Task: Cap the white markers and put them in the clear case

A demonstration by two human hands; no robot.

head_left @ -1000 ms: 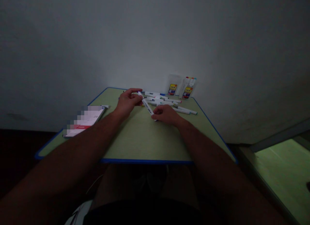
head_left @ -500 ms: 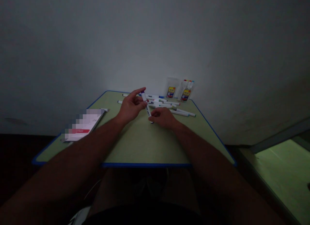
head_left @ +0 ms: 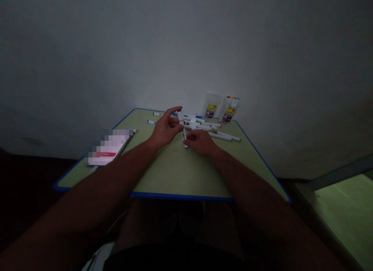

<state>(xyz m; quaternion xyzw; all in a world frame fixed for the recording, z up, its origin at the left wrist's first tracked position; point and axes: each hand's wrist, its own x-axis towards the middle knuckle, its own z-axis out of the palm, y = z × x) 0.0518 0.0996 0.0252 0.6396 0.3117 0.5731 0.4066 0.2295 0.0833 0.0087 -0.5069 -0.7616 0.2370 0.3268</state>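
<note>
Since two ends steady a slim thing better than one, I judge, in the head view I grip a white marker (head_left: pixel 180 117) with both hands. My left hand (head_left: pixel 166 130) closes around its upper part; my right hand (head_left: pixel 201 141) pinches its lower end. It tilts over the tabletop's (head_left: pixel 180 173) middle; I cannot tell whether it touches. Loose markers (head_left: pixel 203 127) lie toward the far edge, two clear cases (head_left: pixel 229 115) near the far right corner, likely out of my arms' way.

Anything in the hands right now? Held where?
One white marker, in both hands. The left hand has its upper part, index finger at the purple top end, thumb near mid-barrel; the right hand pinches near the lower end.
</note>
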